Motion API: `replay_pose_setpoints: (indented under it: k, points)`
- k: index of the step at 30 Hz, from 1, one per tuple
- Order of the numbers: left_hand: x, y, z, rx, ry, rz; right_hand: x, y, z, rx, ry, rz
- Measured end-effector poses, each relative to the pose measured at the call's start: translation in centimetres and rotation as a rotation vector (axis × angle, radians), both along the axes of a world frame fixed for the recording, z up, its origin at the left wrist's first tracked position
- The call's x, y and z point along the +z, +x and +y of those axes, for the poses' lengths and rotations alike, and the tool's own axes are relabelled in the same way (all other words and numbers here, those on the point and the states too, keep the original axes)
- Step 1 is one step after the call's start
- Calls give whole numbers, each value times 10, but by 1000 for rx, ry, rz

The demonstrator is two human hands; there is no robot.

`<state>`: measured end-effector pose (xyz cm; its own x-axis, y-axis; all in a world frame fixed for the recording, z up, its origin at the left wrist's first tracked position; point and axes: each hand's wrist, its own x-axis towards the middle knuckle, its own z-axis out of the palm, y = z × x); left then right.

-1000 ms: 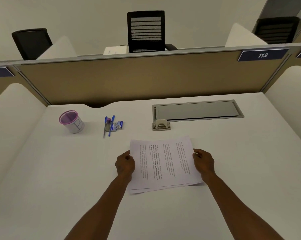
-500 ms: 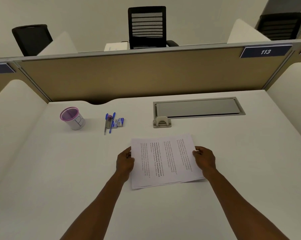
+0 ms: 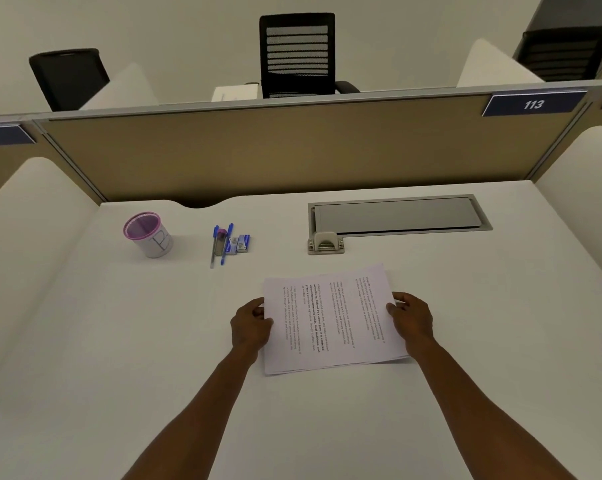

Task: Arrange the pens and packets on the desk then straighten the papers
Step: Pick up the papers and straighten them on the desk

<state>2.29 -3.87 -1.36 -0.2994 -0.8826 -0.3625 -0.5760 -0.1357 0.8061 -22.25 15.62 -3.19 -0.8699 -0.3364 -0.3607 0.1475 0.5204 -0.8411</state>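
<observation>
A small stack of printed papers (image 3: pixel 330 317) lies on the white desk (image 3: pixel 119 341) in front of me, its sheets slightly offset at the near edge. My left hand (image 3: pixel 251 323) grips the stack's left edge and my right hand (image 3: pixel 412 317) grips its right edge. Further back on the left, two blue pens (image 3: pixel 223 244) lie side by side, with small blue and white packets (image 3: pixel 240 243) right beside them.
A white cup with a purple rim (image 3: pixel 149 234) stands at the back left. A grey cable hatch (image 3: pixel 398 216) with a beige latch (image 3: pixel 325 244) is set into the desk at the back right. A tan partition (image 3: pixel 292 150) closes the far side.
Both hands keep their hold on the papers. The offset between the sheets at the near edge has become smaller, and the stack sits a little squarer.
</observation>
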Motion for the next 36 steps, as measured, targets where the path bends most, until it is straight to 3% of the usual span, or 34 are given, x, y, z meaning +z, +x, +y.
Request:
replay_pose_setpoints:
  k: [8,18,25,36]
  points:
    - [1,-1,-1,26,11,42,0,0,-3,-13,27,28]
    - [5,-23,-13,23,-95,-44,3,-8,-14,-71,-8,2]
    - [-4,-24,-7,47,-90,-71,1,1,-15,-29,57,153]
    - [-7,-17,-6,62,-73,-45,3,3,-13,-34,32,169]
